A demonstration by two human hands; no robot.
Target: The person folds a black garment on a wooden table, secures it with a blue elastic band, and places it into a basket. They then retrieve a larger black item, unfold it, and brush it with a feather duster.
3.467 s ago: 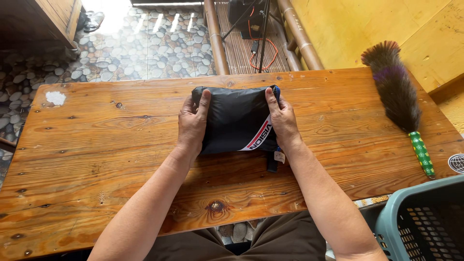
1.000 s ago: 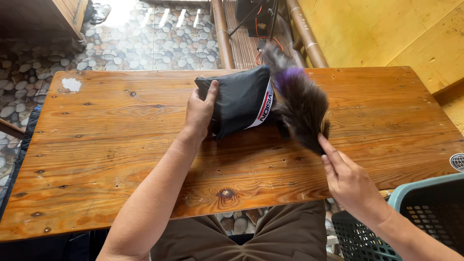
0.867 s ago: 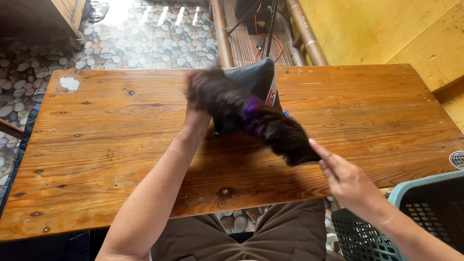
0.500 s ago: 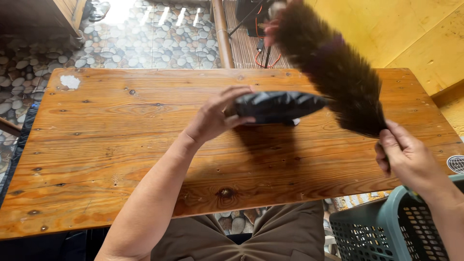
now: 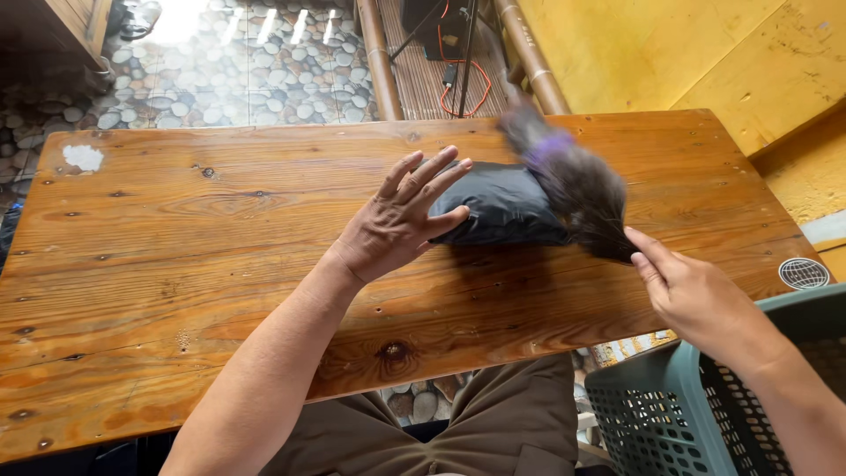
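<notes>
A folded black cloth bundle (image 5: 504,207) lies on the wooden table (image 5: 176,264), a little right of centre. My left hand (image 5: 401,220) rests flat on its left end with the fingers spread. My right hand (image 5: 696,295) grips the handle of a feather duster (image 5: 568,172). The duster's dark brown and purple feathers are blurred with motion and lie across the right end of the bundle. The handle is hidden inside my fist.
A teal plastic laundry basket (image 5: 696,414) stands at the lower right, beside my knee. A round sticker (image 5: 804,273) marks the table's right edge. Beyond the far edge are pebble flooring (image 5: 220,70), bamboo poles (image 5: 374,53), cables and a yellow wall (image 5: 670,53).
The bundle was lifted and tilted by my left hand, and now lies flat again. The duster swung from high at the right down onto the bundle's right end.
</notes>
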